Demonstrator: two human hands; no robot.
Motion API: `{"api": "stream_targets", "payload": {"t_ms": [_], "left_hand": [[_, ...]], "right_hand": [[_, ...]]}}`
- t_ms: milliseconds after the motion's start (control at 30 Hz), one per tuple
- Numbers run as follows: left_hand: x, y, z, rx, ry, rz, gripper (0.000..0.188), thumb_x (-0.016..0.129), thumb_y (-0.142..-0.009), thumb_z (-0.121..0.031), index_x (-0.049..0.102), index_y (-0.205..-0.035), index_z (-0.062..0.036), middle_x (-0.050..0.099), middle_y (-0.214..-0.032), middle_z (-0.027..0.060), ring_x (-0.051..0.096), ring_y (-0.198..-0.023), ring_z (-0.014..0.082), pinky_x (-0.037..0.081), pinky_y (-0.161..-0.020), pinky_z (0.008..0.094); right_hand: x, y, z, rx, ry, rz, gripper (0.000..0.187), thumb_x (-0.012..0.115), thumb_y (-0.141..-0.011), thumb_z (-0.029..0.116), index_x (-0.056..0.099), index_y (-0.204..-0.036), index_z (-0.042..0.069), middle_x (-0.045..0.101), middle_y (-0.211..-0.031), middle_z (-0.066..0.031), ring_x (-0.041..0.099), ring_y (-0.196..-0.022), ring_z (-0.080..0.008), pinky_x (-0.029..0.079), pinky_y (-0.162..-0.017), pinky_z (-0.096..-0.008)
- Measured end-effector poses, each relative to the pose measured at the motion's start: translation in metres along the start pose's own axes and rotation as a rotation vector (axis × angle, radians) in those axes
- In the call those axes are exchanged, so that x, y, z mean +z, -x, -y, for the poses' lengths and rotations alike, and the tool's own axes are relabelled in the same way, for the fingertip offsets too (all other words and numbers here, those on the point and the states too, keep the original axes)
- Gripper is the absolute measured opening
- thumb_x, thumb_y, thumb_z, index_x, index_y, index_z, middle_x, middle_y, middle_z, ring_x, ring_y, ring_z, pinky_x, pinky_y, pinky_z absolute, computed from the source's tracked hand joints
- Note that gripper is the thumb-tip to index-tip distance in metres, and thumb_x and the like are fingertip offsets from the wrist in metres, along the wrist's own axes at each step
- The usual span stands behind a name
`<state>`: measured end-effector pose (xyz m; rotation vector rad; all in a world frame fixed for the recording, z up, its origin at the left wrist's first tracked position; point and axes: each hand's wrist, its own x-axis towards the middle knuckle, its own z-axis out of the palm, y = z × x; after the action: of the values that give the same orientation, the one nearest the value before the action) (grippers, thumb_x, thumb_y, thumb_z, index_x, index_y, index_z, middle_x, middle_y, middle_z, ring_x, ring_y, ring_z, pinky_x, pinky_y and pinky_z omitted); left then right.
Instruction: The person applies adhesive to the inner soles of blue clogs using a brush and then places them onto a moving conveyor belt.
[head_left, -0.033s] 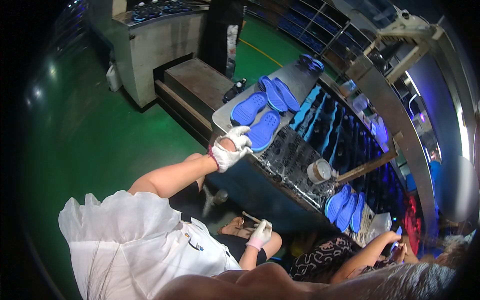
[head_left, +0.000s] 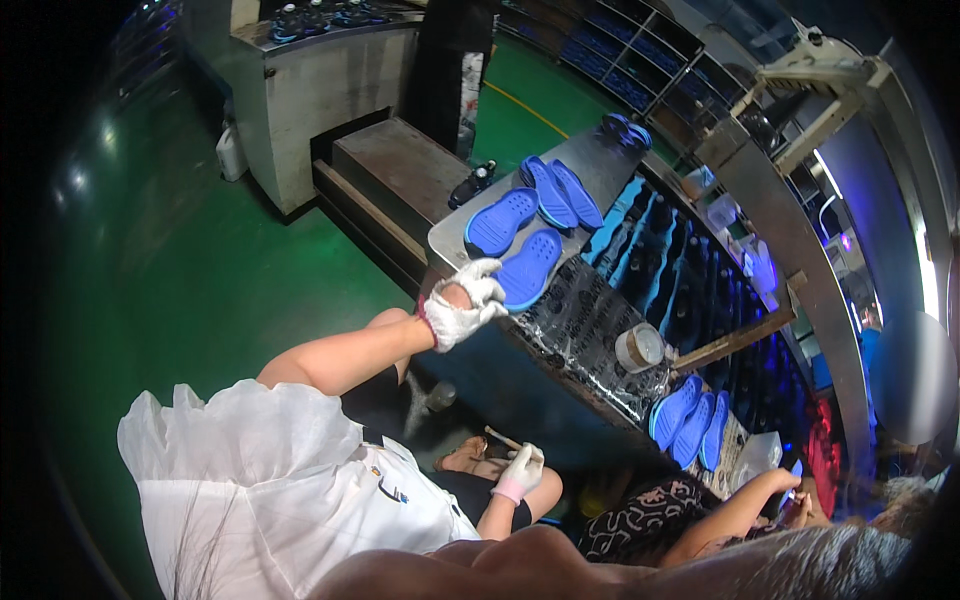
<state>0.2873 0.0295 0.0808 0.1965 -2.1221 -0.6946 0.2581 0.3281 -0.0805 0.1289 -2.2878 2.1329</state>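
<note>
My left hand (head_left: 462, 308), in a white knitted glove that leaves part of the hand bare, is at the near corner of the metal-topped table (head_left: 460, 238). Its curled fingers grip the near end of a blue shoe sole (head_left: 532, 262) lying there. Further blue soles (head_left: 502, 222) lie close beyond it. Low by my knee, my right hand (head_left: 521, 470), gloved in white with a pink cuff, is closed round a thin wooden handle (head_left: 502, 437). The handle's other end is hidden, so its kind does not show.
Along the table stand a round pot (head_left: 640, 348) and several more blue soles (head_left: 690, 422). A black shoe (head_left: 472, 184) sits at the table's left edge. At the lower right, a co-worker's hands (head_left: 790, 490) hold a blue piece. A cabinet (head_left: 330, 110) stands far left.
</note>
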Motion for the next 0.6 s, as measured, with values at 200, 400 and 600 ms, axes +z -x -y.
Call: {"api": "stream_targets", "payload": {"t_ms": [200, 400, 600], "left_hand": [[-0.022, 0.032, -0.051, -0.764, 0.893, -0.151, 0.038, 0.07, -0.085, -0.022, 0.056, -0.109, 0.0027, 0.05, -0.122, 0.0139, 0.057, -0.099, 0.017, 0.051, -0.071, 0.026], [0.0, 0.014, -0.019, -1.094, 1.323, 0.095, 0.013, 0.068, -0.086, -0.015, 0.065, -0.09, -0.0029, 0.066, -0.09, 0.0038, 0.06, -0.071, 0.0104, 0.05, -0.057, 0.0233], [0.002, 0.021, -0.065, -0.939, 1.406, 0.184, 0.034, 0.071, -0.079, -0.008, 0.056, -0.109, -0.0036, 0.065, -0.1, 0.0061, 0.063, -0.089, 0.0147, 0.053, -0.078, 0.0316]], "right_hand": [[0.0, 0.002, 0.008, 0.047, 0.033, -0.015, 0.017, 0.055, -0.093, 0.016, 0.06, -0.095, 0.0, 0.061, -0.072, -0.0061, 0.055, -0.058, -0.0102, 0.045, -0.056, -0.0241], [-0.003, -0.001, 0.003, -0.034, 0.134, 0.046, 0.025, 0.053, -0.093, 0.021, 0.057, -0.094, -0.004, 0.06, -0.073, -0.0098, 0.055, -0.064, -0.0158, 0.046, -0.063, -0.0292], [-0.004, 0.015, 0.047, 0.003, 0.043, -0.004, 0.025, 0.052, -0.095, 0.022, 0.057, -0.095, -0.003, 0.058, -0.073, -0.008, 0.054, -0.063, -0.014, 0.044, -0.059, -0.0268]]}}
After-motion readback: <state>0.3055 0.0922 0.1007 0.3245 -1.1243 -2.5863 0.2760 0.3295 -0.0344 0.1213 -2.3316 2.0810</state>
